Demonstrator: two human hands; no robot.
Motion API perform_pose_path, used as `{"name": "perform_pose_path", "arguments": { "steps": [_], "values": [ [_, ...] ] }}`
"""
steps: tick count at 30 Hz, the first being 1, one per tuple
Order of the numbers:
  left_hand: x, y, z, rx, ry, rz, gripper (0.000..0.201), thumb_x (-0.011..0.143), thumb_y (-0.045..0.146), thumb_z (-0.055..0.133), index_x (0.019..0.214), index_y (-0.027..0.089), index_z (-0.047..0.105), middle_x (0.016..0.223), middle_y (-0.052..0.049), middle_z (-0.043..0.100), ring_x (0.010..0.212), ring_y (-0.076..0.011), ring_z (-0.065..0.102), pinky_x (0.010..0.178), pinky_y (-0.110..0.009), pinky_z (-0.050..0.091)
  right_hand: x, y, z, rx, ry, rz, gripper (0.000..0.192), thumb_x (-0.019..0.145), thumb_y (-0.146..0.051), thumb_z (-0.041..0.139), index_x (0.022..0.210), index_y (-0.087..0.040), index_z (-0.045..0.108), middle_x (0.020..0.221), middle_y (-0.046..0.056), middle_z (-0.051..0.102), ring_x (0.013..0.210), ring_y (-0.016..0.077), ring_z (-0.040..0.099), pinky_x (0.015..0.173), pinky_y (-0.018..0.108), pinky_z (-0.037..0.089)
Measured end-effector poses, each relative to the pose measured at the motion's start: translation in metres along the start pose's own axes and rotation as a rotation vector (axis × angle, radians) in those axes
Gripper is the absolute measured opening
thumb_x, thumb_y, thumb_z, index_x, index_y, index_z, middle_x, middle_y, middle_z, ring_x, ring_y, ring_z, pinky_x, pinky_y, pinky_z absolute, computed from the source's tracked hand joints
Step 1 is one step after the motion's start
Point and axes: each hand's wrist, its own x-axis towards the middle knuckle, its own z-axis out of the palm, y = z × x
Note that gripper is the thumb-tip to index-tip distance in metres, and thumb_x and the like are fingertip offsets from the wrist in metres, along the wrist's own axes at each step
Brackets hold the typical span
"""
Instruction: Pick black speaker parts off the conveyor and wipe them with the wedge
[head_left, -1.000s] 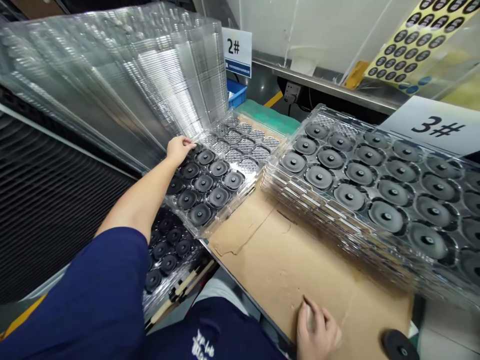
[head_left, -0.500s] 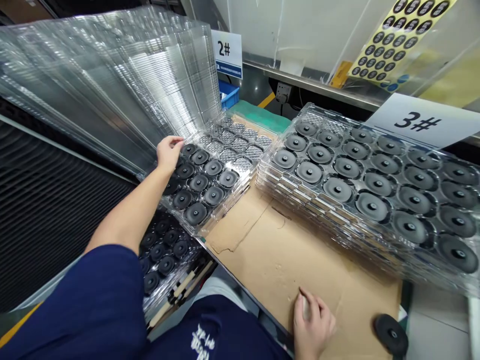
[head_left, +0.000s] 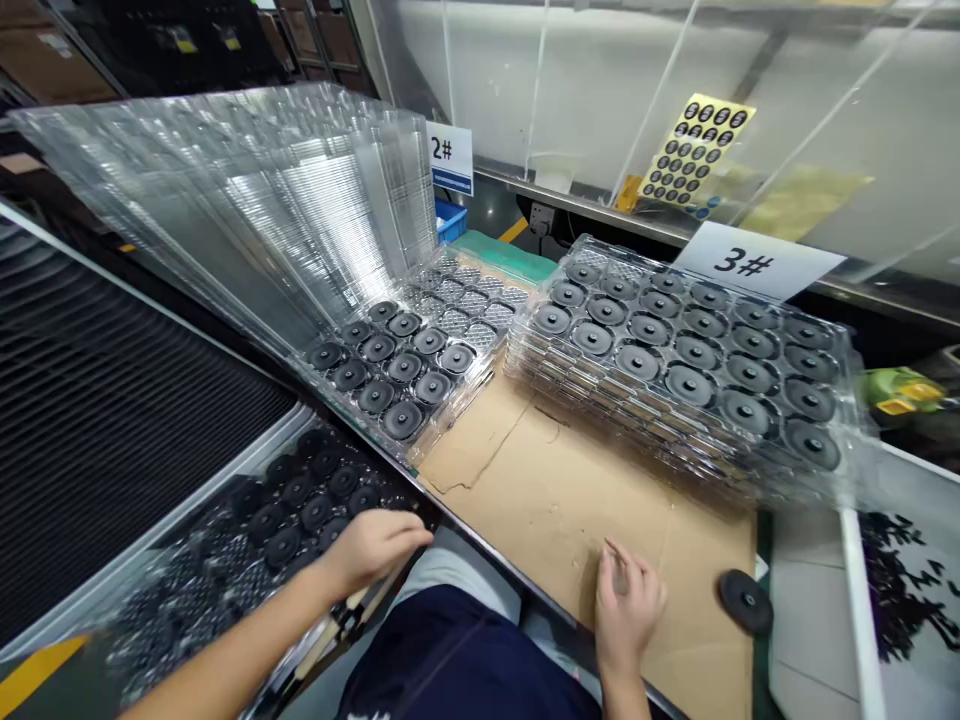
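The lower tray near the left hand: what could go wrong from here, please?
1. The left hand rests at the near corner of the lower tray, which looks to overhang the edge; a pull there might tip it and spill its black discs.
2. A loose disc lies at the edge of the cardboard sheet, near the right hand; a nudge could send it off.
3. The tall stack of empty clear trays leans and might slide.

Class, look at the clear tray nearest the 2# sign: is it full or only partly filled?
Partly filled: the tray holds black discs in its near pockets, while the far pockets by the sign are bare.
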Motion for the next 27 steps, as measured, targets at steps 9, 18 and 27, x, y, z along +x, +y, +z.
{"name": "perform_pose_path", "arguments": {
  "steps": [9,18,27],
  "values": [
    [0.132,0.03,0.091,-0.081,-0.061,0.325,0.027,0.092,0.028,0.045,0.108,0.023,0.066,0.093,-0.01,0.071,0.084,-0.0196,0.066,0.075,-0.033,0.053,0.028,-0.034,-0.119,0.097,0.106,-0.324,0.016,0.088,-0.019,0.057,0.101,-0.02,0.066,0.086,0.005,0.067,0.085,0.0171,0.06,0.084,0.035,0.043],
    [0.17,0.015,0.145,-0.247,0.084,0.127,0.033,0.092,0.027,0.036,0.103,0.026,0.066,0.108,-0.009,0.069,0.104,-0.0261,0.065,0.096,-0.048,0.051,0.086,-0.056,-0.303,-0.369,-0.091,-0.706,0.018,0.091,-0.016,0.054,0.104,-0.019,0.065,0.07,-0.001,0.066,0.069,0.0111,0.056,0.072,0.03,0.044],
    [0.162,0.007,0.143,-0.336,0.075,0.015,0.028,0.085,0.026,0.041,0.092,0.032,0.067,0.104,-0.002,0.07,0.104,-0.0251,0.065,0.1,-0.047,0.05,0.207,0.073,-0.384,-0.752,-0.295,-0.362,0.074,0.075,-0.071,0.033,0.088,-0.011,0.074,0.09,0.0,0.07,0.086,0.0091,0.063,0.069,0.026,0.038]
  ]
}}
